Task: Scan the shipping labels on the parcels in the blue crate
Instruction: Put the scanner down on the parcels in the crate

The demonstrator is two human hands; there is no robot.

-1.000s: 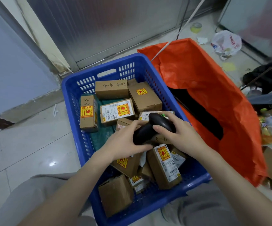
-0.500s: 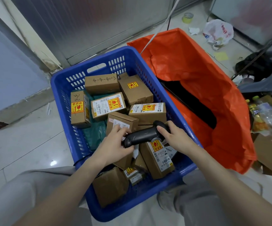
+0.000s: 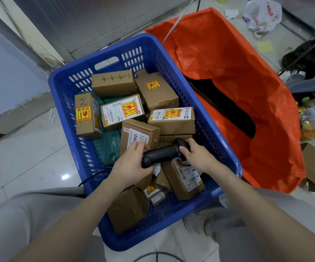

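A blue plastic crate [image 3: 217, 140] sits on the floor between my knees, filled with several small brown cardboard parcels. Some show white shipping labels with yellow fragile stickers, such as one parcel [image 3: 171, 120] in the middle and another [image 3: 121, 111] to its left. A black handheld barcode scanner [image 3: 165, 154] lies level over the near parcels. My left hand [image 3: 132, 165] grips its handle end. My right hand [image 3: 196, 156] holds its head end. A labelled parcel [image 3: 187, 178] lies just under the scanner.
An open orange plastic bag [image 3: 237, 76] with a dark inside stands against the crate's right side. A white plastic bag [image 3: 262, 14] and loose clutter lie at the far right. A black cable [image 3: 90, 178] runs over the crate's left rim. Pale tiled floor spreads left.
Both hands lowered the scanner toward the near end of the crate and turned it level. The central labelled parcel, hidden behind the hands before, is uncovered.
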